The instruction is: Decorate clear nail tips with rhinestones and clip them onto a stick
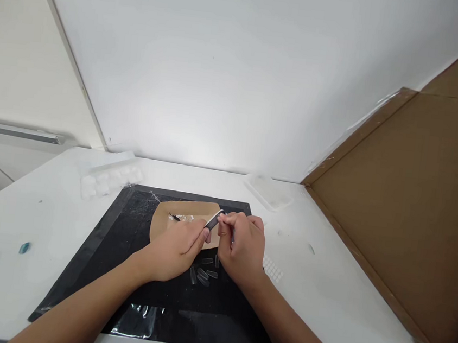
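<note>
Left hand (182,246): grasping a dark, pale-edged strip (213,220) between thumb and fingers. Right hand (243,244): curling its fingers together at the strip's farther end; cannot tell what they are pinching. Strip: being held above a tan sheet (160,224). Clear tips (202,273), several: lying loose on a black mat (111,241), nearer side of sheet. Mat: covering part of a white worktop (4,290).

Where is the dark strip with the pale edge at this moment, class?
In the head view, the dark strip is below mid-height, just left of centre, held in the left hand with its upper end at the right hand, over the brown paper.
</note>
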Action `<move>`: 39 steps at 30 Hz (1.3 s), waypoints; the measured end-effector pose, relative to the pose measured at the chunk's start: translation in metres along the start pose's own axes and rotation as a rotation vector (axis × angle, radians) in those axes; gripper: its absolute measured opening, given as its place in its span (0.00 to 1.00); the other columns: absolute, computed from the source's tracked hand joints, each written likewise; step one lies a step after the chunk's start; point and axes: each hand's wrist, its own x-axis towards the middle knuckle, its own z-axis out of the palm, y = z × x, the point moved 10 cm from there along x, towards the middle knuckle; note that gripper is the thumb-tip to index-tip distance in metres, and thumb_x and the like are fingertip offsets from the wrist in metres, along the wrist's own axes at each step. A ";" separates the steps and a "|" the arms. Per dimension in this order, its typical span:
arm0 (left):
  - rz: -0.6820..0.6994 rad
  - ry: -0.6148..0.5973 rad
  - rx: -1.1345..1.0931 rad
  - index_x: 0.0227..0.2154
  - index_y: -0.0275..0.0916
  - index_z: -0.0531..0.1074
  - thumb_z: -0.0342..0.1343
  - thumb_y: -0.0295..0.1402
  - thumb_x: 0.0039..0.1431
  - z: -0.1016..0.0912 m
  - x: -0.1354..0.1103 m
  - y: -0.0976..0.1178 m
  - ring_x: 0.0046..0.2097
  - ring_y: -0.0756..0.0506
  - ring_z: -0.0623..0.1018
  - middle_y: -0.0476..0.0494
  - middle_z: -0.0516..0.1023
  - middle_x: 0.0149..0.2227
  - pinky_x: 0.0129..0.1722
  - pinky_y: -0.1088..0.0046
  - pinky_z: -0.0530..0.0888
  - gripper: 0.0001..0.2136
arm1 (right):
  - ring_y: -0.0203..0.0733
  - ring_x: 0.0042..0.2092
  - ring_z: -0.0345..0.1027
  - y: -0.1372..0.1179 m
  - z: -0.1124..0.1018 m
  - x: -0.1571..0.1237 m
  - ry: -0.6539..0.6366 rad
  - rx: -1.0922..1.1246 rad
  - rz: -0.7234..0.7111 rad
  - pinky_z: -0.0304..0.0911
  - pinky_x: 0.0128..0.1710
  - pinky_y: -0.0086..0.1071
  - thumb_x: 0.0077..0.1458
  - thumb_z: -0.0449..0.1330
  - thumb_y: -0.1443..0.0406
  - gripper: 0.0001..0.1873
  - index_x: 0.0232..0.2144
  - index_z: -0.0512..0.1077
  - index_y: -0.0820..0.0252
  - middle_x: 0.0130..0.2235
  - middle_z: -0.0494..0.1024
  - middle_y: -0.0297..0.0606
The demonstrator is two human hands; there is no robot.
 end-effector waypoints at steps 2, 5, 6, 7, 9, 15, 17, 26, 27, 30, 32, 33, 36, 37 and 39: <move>-0.007 -0.006 0.009 0.35 0.42 0.65 0.35 0.41 0.77 0.001 0.000 0.000 0.35 0.44 0.71 0.49 0.72 0.32 0.38 0.65 0.65 0.17 | 0.38 0.31 0.73 -0.002 0.005 0.000 -0.053 0.027 -0.014 0.54 0.41 0.40 0.68 0.53 0.69 0.06 0.36 0.64 0.56 0.31 0.80 0.32; -0.021 -0.011 0.005 0.37 0.42 0.65 0.35 0.41 0.77 0.001 -0.001 0.000 0.35 0.44 0.71 0.49 0.72 0.32 0.37 0.65 0.65 0.17 | 0.39 0.29 0.72 0.002 0.006 0.000 -0.081 0.019 0.045 0.53 0.40 0.39 0.68 0.53 0.69 0.06 0.36 0.65 0.56 0.29 0.78 0.30; -0.027 -0.013 -0.003 0.37 0.42 0.66 0.35 0.41 0.77 0.001 -0.001 0.000 0.34 0.44 0.71 0.49 0.72 0.31 0.37 0.65 0.65 0.17 | 0.38 0.29 0.71 0.005 0.004 0.000 -0.059 0.005 0.079 0.53 0.40 0.39 0.68 0.54 0.69 0.06 0.35 0.65 0.56 0.28 0.78 0.29; -0.031 -0.012 -0.011 0.38 0.42 0.66 0.35 0.42 0.77 0.001 -0.001 0.000 0.34 0.44 0.71 0.49 0.72 0.31 0.36 0.65 0.65 0.17 | 0.38 0.28 0.71 0.006 0.002 0.000 -0.039 -0.003 0.098 0.53 0.40 0.39 0.68 0.54 0.69 0.06 0.35 0.64 0.56 0.27 0.77 0.29; -0.029 -0.006 -0.022 0.36 0.42 0.65 0.35 0.41 0.77 0.001 -0.001 0.001 0.33 0.44 0.71 0.49 0.72 0.30 0.36 0.65 0.65 0.17 | 0.38 0.28 0.71 0.003 0.002 0.000 -0.034 0.015 0.069 0.53 0.40 0.38 0.68 0.54 0.69 0.06 0.35 0.65 0.56 0.27 0.77 0.28; -0.019 0.019 -0.003 0.36 0.42 0.65 0.35 0.41 0.77 -0.001 -0.001 0.002 0.34 0.44 0.71 0.49 0.72 0.31 0.37 0.65 0.65 0.17 | 0.37 0.27 0.70 0.003 0.002 -0.001 -0.027 0.007 0.058 0.52 0.38 0.38 0.67 0.55 0.69 0.06 0.35 0.66 0.56 0.27 0.77 0.29; -0.016 0.024 -0.002 0.36 0.42 0.65 0.35 0.41 0.77 -0.001 -0.001 0.002 0.34 0.44 0.72 0.49 0.72 0.32 0.37 0.65 0.65 0.17 | 0.37 0.28 0.70 0.003 0.002 -0.001 -0.039 0.020 0.057 0.53 0.39 0.39 0.67 0.55 0.69 0.06 0.35 0.65 0.56 0.28 0.78 0.29; 0.010 0.047 -0.056 0.36 0.41 0.66 0.36 0.42 0.77 -0.004 -0.001 0.004 0.35 0.45 0.72 0.49 0.73 0.32 0.37 0.67 0.65 0.18 | 0.39 0.29 0.73 -0.003 0.006 -0.003 -0.053 0.064 0.002 0.54 0.39 0.39 0.67 0.55 0.70 0.07 0.35 0.65 0.55 0.29 0.80 0.31; 0.013 0.048 -0.058 0.35 0.41 0.66 0.36 0.42 0.77 -0.005 -0.001 0.004 0.35 0.45 0.72 0.49 0.73 0.33 0.37 0.67 0.65 0.18 | 0.39 0.30 0.73 -0.005 0.008 -0.003 -0.074 0.080 -0.019 0.54 0.39 0.39 0.67 0.54 0.70 0.07 0.35 0.65 0.55 0.30 0.80 0.31; 0.003 0.058 -0.066 0.35 0.41 0.66 0.36 0.42 0.77 -0.006 0.000 0.003 0.33 0.45 0.71 0.50 0.72 0.30 0.36 0.67 0.64 0.19 | 0.38 0.29 0.72 -0.003 0.006 -0.003 -0.046 0.055 -0.004 0.53 0.39 0.40 0.67 0.55 0.70 0.06 0.36 0.66 0.55 0.30 0.80 0.31; -0.007 0.067 -0.089 0.35 0.41 0.66 0.35 0.43 0.77 -0.006 0.000 0.003 0.32 0.46 0.70 0.51 0.70 0.27 0.35 0.68 0.64 0.19 | 0.38 0.29 0.72 0.000 0.002 -0.002 -0.007 0.031 0.030 0.54 0.40 0.40 0.67 0.56 0.69 0.06 0.36 0.66 0.56 0.29 0.80 0.30; -0.010 0.066 -0.099 0.35 0.42 0.66 0.36 0.43 0.77 -0.006 -0.001 0.003 0.31 0.46 0.70 0.52 0.69 0.26 0.34 0.68 0.64 0.19 | 0.38 0.29 0.73 0.000 0.002 -0.002 -0.007 0.036 0.032 0.54 0.40 0.40 0.67 0.56 0.69 0.06 0.36 0.66 0.56 0.29 0.80 0.30; -0.014 0.056 -0.136 0.33 0.41 0.64 0.36 0.43 0.77 -0.004 -0.001 0.004 0.29 0.47 0.68 0.52 0.67 0.25 0.32 0.69 0.64 0.19 | 0.38 0.29 0.73 -0.006 0.005 -0.002 -0.050 0.084 -0.015 0.54 0.39 0.40 0.67 0.54 0.70 0.07 0.35 0.66 0.55 0.29 0.80 0.31; -0.019 0.056 -0.155 0.32 0.41 0.64 0.36 0.44 0.77 -0.004 -0.001 0.004 0.28 0.47 0.68 0.52 0.67 0.25 0.32 0.69 0.64 0.19 | 0.38 0.29 0.73 -0.007 0.005 -0.002 -0.047 0.082 -0.021 0.54 0.39 0.40 0.67 0.54 0.70 0.07 0.35 0.66 0.55 0.30 0.80 0.31; -0.032 0.060 -0.200 0.32 0.41 0.64 0.36 0.44 0.76 -0.004 -0.002 0.003 0.27 0.47 0.67 0.53 0.66 0.24 0.30 0.70 0.64 0.19 | 0.38 0.29 0.73 -0.004 0.000 0.000 -0.010 0.050 0.004 0.54 0.39 0.40 0.67 0.55 0.69 0.07 0.35 0.66 0.55 0.29 0.80 0.30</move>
